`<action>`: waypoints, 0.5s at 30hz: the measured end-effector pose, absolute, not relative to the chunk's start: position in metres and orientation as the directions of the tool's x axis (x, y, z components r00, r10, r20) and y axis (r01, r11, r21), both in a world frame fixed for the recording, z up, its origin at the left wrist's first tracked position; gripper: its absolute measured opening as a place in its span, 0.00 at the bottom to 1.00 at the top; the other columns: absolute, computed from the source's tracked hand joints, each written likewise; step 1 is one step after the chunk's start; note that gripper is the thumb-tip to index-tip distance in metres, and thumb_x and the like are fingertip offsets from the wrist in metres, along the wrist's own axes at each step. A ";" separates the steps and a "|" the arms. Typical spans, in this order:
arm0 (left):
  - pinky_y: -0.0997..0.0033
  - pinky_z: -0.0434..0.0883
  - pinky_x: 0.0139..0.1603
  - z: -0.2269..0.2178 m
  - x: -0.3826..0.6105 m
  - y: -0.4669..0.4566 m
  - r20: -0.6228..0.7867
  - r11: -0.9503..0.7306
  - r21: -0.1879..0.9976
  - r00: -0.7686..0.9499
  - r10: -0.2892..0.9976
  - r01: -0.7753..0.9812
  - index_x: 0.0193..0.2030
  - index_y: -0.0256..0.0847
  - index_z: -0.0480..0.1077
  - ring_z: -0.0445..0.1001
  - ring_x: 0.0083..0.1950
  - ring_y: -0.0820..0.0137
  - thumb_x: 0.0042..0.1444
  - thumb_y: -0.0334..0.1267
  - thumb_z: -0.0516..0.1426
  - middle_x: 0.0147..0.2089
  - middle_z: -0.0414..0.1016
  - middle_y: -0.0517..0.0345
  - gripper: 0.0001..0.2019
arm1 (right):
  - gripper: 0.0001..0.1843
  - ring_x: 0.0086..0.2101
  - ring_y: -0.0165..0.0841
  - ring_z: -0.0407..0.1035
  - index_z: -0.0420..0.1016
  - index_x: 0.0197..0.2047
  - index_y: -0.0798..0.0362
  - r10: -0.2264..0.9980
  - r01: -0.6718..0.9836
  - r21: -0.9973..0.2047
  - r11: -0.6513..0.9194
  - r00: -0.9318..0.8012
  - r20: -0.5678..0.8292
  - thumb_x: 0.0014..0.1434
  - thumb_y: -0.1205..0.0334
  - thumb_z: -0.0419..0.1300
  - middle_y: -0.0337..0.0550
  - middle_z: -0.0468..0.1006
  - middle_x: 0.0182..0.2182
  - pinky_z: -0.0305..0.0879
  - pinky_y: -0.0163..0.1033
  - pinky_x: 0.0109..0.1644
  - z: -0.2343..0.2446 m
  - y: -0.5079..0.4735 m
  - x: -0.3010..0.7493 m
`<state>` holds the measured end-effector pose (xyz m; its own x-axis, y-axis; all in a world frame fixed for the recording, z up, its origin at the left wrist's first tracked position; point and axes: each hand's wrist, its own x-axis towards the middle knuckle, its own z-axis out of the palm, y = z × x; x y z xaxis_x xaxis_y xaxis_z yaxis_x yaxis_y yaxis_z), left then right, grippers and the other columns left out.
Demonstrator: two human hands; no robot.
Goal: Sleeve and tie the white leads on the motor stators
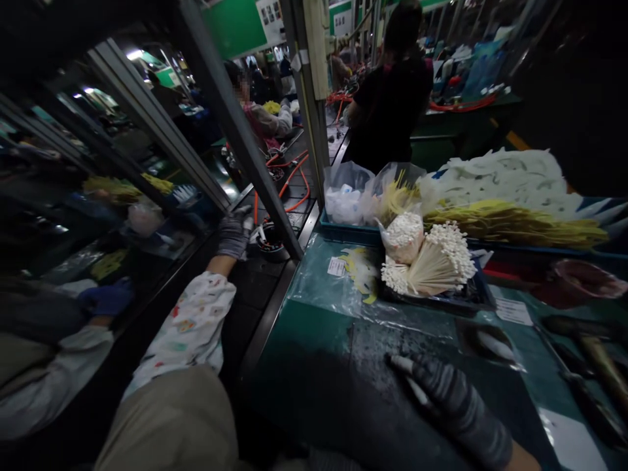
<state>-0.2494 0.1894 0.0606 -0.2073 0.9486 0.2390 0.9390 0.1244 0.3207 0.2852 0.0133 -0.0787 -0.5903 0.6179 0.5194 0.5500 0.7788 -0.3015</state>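
Observation:
My left hand (236, 232), in a grey striped glove with pale fingertips, reaches across to the dark conveyor line. Its fingers are curled beside a small round black bowl (273, 246) with whitish bits in it; what they hold, if anything, I cannot make out. My right hand (449, 402), in the same kind of glove, lies low over a dark mat (373, 379) with its finger and thumb stretched out and apart. Beyond it, a bundle of thin sticks with white tips (436, 261) rests in a black tray (441, 301).
Yellow strands (515, 226) and white sheet-like pieces (500, 176) fill a blue tray at the back. A hammer (601, 360) and a pinkish cup (583, 281) are at right. A metal post (240, 124) rises near my left arm. Co-workers stand beyond; orange hoses (297, 186) cross the line.

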 end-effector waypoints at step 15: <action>0.41 0.62 0.80 0.039 -0.184 0.099 0.032 0.205 0.105 -0.209 0.977 0.973 0.52 0.37 0.85 0.72 0.75 0.36 0.56 0.57 0.68 0.67 0.82 0.36 0.26 | 0.25 0.34 0.37 0.82 0.87 0.57 0.50 0.521 0.521 -0.176 0.835 -0.647 0.556 0.69 0.76 0.53 0.47 0.89 0.38 0.80 0.38 0.40 -0.041 0.002 0.272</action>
<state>-0.1840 0.0990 0.0391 -0.2094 0.9773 0.0324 0.9731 0.2050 0.1052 0.2723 0.0015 -0.0409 -0.6470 0.5215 0.5562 0.5212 0.8350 -0.1764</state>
